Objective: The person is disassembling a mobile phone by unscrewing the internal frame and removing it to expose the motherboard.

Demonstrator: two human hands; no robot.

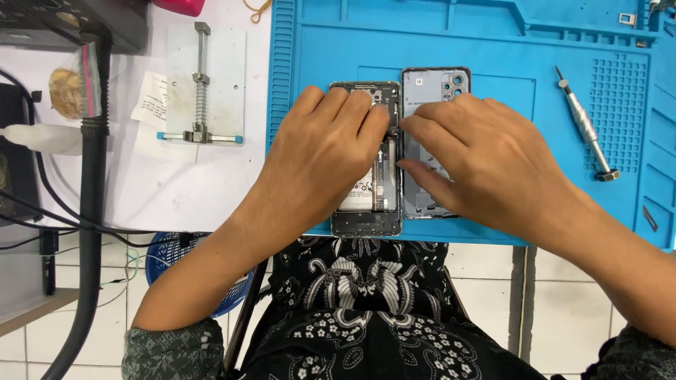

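Both hands are resting on an opened phone [367, 211] lying on the blue mat [493, 42]: left hand [320, 151] pressing flat, right hand [486, 158] pinching its edge beside the back cover [429, 84].

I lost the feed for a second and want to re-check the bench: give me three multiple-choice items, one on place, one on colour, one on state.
1. Where does the screwdriver lie?
A. On the white board at left
B. On the blue repair mat, right of the phone
C. In the left hand

2. What colour is the mat?
A. Blue
B. Green
C. Grey

3. What state is the phone in?
A. Closed
B. Opened, its back cover lying beside it
C. Still boxed

Answers:
1 B: it rests on the mat, right of the right hand.
2 A: the mat is plainly blue.
3 B: the internals show under the left hand, and the cover lies alongside.
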